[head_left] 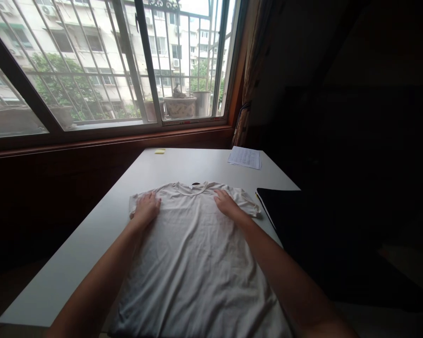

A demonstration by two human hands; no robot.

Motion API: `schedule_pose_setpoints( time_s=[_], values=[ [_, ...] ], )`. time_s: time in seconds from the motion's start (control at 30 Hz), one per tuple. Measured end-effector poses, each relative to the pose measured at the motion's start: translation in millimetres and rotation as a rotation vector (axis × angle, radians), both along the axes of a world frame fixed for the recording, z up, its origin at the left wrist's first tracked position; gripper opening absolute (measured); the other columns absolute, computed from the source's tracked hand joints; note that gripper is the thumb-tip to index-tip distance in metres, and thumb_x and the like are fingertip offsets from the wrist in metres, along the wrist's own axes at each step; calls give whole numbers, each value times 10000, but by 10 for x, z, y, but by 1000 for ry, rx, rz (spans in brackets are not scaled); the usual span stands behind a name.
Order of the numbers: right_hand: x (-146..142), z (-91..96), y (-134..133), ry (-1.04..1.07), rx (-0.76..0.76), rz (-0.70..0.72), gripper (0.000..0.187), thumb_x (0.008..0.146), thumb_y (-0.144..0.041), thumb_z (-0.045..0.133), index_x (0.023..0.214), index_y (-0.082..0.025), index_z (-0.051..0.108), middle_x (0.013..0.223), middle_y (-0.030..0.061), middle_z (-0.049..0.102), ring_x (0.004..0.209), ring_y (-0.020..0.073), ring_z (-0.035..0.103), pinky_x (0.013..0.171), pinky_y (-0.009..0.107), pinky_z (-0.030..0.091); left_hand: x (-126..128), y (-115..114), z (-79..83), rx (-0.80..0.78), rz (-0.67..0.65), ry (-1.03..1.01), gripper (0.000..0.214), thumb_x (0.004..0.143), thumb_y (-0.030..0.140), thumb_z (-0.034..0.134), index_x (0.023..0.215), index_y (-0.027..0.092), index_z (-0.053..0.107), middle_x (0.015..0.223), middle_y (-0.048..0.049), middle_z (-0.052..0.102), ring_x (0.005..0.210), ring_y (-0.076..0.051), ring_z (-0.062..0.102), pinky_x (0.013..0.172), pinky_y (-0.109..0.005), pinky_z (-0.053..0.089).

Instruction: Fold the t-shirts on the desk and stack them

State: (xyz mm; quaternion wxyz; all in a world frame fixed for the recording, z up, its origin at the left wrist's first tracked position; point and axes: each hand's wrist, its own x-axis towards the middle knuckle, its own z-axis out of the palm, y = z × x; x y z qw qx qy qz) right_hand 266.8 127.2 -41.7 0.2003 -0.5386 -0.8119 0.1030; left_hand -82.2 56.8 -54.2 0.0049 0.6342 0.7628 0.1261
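Observation:
A light-coloured short-sleeved T-shirt (193, 249) lies spread out on the white table, its neckline at the far end and soft wrinkles running down its front. My left hand (147, 207) rests flat on the shirt near the left shoulder, fingers stretched out. On the other side, my right hand (226, 203) lies on the cloth just right of the collar, its fingers extended. Neither hand grips the fabric. The right sleeve is rumpled, and the shirt's hem runs toward the bottom of the view.
Yellow sticky notes (160, 151) and some printed papers (245, 157) lie at the far side of the white table (193, 164). A dark flat item (282, 211) sits at the right edge. Beyond the table are a barred window (183, 61) and a curtain (250, 70).

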Motion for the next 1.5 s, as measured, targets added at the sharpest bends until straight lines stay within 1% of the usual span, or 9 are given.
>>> schedule_pose_setpoints(
  time_s=[0.13,0.3,0.53,0.7,0.8,0.9,1.1,1.3,1.5],
  values=[
    [28,-181,209,-56,-16,-117,499,1030,-287,357,1462,-83,502,1524,191,495,1414,277,432,1189,417,324,-211,42,-77,-42,78,10,646,1037,509,264,1570,161,378,1658,-155,320,1527,-396,244,1186,-689,178],
    [339,-280,356,-128,-6,-208,509,1046,-352,367,1457,-98,528,1603,173,405,1483,282,331,1227,439,237,-505,46,-76,-128,95,9,706,1021,610,184,1602,234,328,1703,-112,204,1558,-399,142,1184,-709,129],
    [717,-312,556,-168,-52,-321,544,1052,-448,343,1520,-198,466,1626,121,382,1500,304,300,1203,497,245,-526,102,-44,-175,108,0,751,992,679,170,1614,276,294,1715,-97,148,1558,-433,90,1133,-793,85],
    [740,-252,642,-154,-26,-361,521,1051,-375,339,1471,-119,513,1587,181,415,1463,356,336,1169,517,297,-532,181,-2,-160,156,-35,682,1014,636,188,1590,308,349,1703,-96,208,1541,-459,144,1089,-846,119],
    [573,-147,632,-134,55,-310,490,1034,-268,353,1467,-96,502,1561,182,434,1430,328,366,1192,463,272,-409,257,50,-85,142,4,603,1038,513,287,1553,233,427,1673,-149,280,1526,-461,197,1095,-838,154],
    [291,-59,598,-122,100,-170,458,1020,-233,379,1431,-121,548,1499,151,501,1372,287,416,1185,380,294,-135,376,116,47,8,84,527,1019,337,403,1494,130,498,1617,-207,372,1519,-423,246,1176,-735,160],
    [-255,-142,626,-148,53,39,447,1020,-286,424,1417,-154,583,1470,104,555,1367,225,435,1181,309,294,561,700,89,29,-221,93,481,1019,328,438,1472,193,529,1553,-97,504,1498,-253,349,1238,-406,251],
    [-190,-284,817,-198,-32,-11,602,1053,-441,325,1585,-163,369,1651,82,349,1516,230,271,1251,395,157,723,859,-51,-37,-153,83,589,1053,433,297,1580,179,361,1672,-105,301,1547,-294,249,1248,-563,162],
    [31,-310,933,-257,-93,0,704,1040,-592,232,1625,-203,277,1703,44,210,1566,223,155,1265,424,95,620,918,-26,-95,-135,78,661,1041,521,239,1621,203,261,1698,-68,209,1575,-267,159,1251,-564,138]
  ],
)
